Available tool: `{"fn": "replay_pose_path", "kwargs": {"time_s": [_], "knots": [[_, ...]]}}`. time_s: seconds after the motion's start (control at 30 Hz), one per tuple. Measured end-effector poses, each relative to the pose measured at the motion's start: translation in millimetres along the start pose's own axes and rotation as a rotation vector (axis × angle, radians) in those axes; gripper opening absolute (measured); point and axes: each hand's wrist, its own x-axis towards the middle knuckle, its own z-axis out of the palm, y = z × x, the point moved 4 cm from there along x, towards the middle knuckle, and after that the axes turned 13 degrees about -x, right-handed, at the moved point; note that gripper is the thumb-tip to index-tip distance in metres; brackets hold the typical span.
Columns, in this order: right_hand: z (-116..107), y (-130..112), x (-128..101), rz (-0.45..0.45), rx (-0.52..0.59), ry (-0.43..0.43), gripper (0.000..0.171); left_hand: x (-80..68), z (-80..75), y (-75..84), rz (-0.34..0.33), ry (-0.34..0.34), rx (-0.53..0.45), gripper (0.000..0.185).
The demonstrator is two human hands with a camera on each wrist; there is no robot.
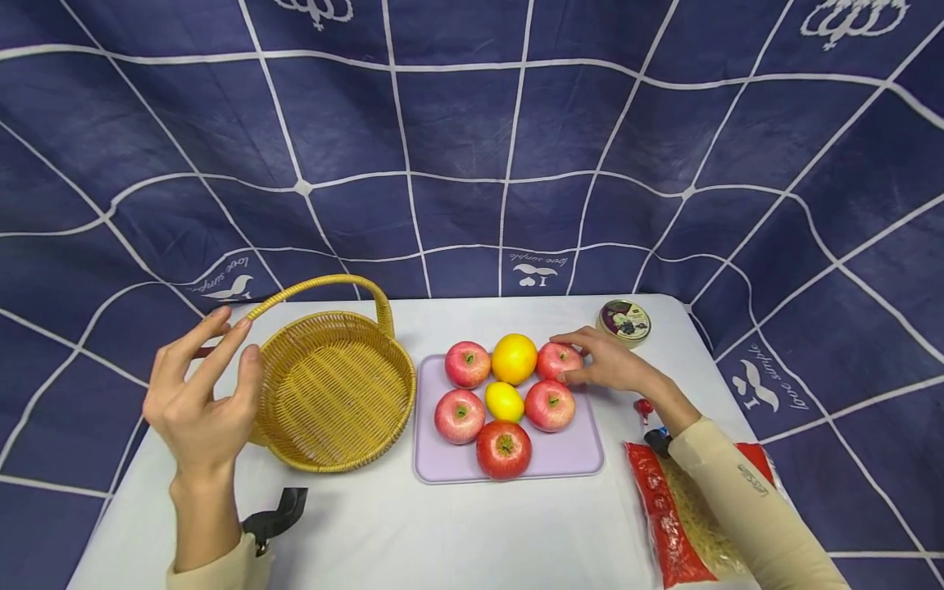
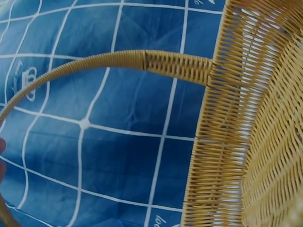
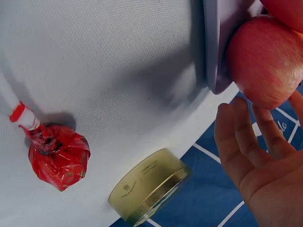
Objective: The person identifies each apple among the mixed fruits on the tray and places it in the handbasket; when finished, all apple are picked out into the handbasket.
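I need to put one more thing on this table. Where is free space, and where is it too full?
Bare tablecloth lies along the near edge, in front of the basket and the lilac tray. A smaller patch lies behind the tray, left of the round tin. The tray is crowded with fruit; the noodle packet fills the right corner.

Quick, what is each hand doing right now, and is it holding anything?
Left hand: open, fingers spread, holding nothing, beside the basket.
Right hand: open, fingers at the back right apple on the tray, not gripping it.
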Motion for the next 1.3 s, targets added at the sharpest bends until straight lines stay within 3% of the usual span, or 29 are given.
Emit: {"fn": "replay_pose_path", "kwargs": {"time_s": [0.23, 0.47, 0.6, 1.0, 1.3], "knots": [[2, -1, 2, -0.011, 0.004, -0.015, 0.073, -8.2, -1.5, -9.3, -0.015, 0.036, -0.046, 0.017], [2, 0, 5, -0.045, -0.020, -0.019, 0.072, -11.9, -1.3, -14.8, -0.023, -0.019, -0.079, 0.018], [4, -1, 6, -0.047, 0.003, -0.061, 0.074, -13.2, -2.8, -16.9, -0.031, -0.016, -0.063, 0.019], [13, -2, 11, -0.047, 0.043, -0.081, 0.081, -14.3, -3.8, -13.4, -0.072, 0.038, -0.087, 0.015], [14, -2, 12, -0.039, 0.047, -0.073, 0.081, -20.1, -8.0, -29.4, -0.068, 0.076, -0.094, 0.011]]}}
